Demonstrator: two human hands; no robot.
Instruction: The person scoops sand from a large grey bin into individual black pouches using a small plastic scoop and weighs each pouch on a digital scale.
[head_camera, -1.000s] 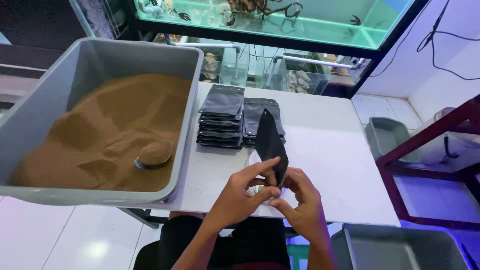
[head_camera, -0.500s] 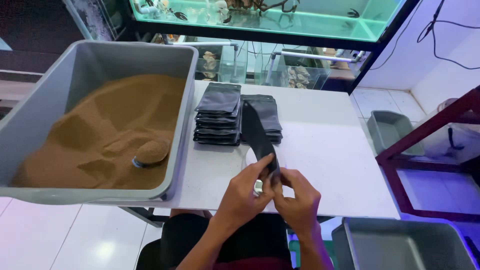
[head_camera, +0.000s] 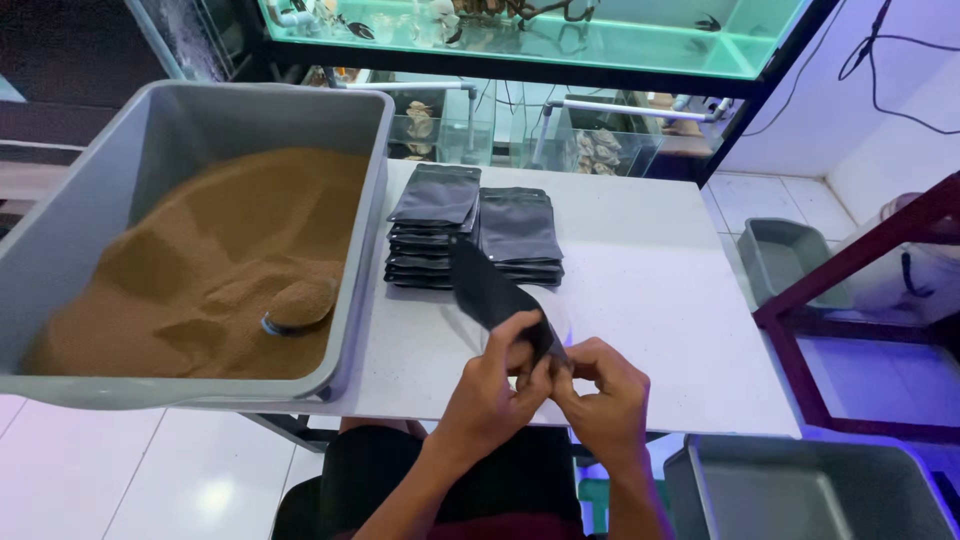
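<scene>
So, the black pouch (head_camera: 495, 298) is up in the air over the near edge of the counter (head_camera: 640, 330), slanting from upper left down to both hands. Flat, empty-looking, prob v. light; thin film, so it should flex and flop if held by one corner only. Surface looks smooth, maybe a bit slick, so a pinch near the mouth edge w/ both hands seems the best hold, one side each.

Left hand (head_camera: 495, 385) has its grip pinching the pouch's lower end, thumb on top, fingers curled under. Right hand (head_camera: 605, 395) meets it at the same end, fingertips pressed on the pouch edge, pinching too; exact finger placement is partly hidden behind the left.

Just beyond, two stacks of the same black pouches (head_camera: 475, 235) lie side by side on the counter, left stack taller, neat, not touching the held one.

Left of those, a big grey tub (head_camera: 370, 200) sits partly over the counter edge, holding brown powder (head_camera: 200, 270) w/ a round scoop (head_camera: 295, 305) half buried, heaped full.

Further out: aquarium tanks (head_camera: 540, 30) behind, a smaller grey bin (head_camera: 790, 255) on the floor at right, another grey bin (head_camera: 800, 490) near the right knee.
</scene>
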